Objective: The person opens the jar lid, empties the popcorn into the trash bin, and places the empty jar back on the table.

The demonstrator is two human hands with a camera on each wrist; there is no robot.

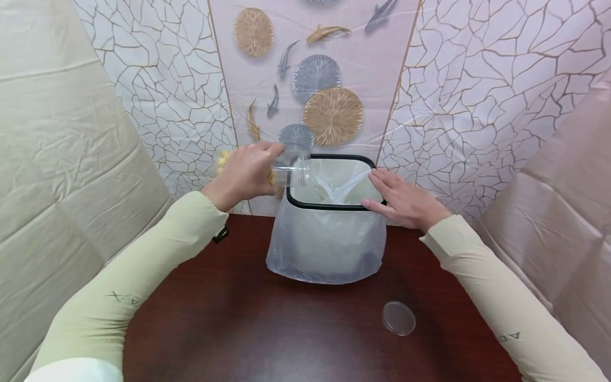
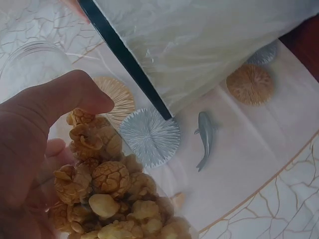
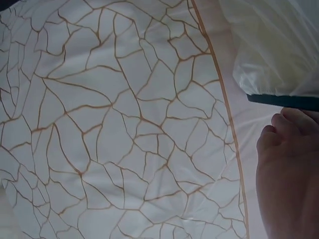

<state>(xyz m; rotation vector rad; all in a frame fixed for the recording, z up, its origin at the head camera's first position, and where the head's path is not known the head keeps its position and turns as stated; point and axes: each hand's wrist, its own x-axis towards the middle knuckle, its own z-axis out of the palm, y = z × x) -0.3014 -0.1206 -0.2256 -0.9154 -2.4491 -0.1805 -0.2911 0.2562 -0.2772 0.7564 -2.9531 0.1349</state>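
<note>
In the head view my left hand (image 1: 250, 170) grips a clear jar (image 1: 291, 168), which lies tipped on its side with its mouth at the left rim of a trash bin (image 1: 334, 207). Caramel popcorn (image 2: 109, 179) fills the jar's lower part in the left wrist view. The bin has a black rim ring, and a translucent bag (image 1: 329, 249) lines it and hangs down outside. My right hand (image 1: 406, 199) rests at the bin's right rim, fingers extended and thumb apart at the front corner. In the right wrist view its fingertips lie right by the rim.
A clear round lid (image 1: 399, 318) lies on the dark red-brown table (image 1: 286, 329), in front of the bin and to the right. Behind the bin hangs a patterned cloth (image 1: 334, 116). Beige drapes (image 1: 62, 132) stand at both sides.
</note>
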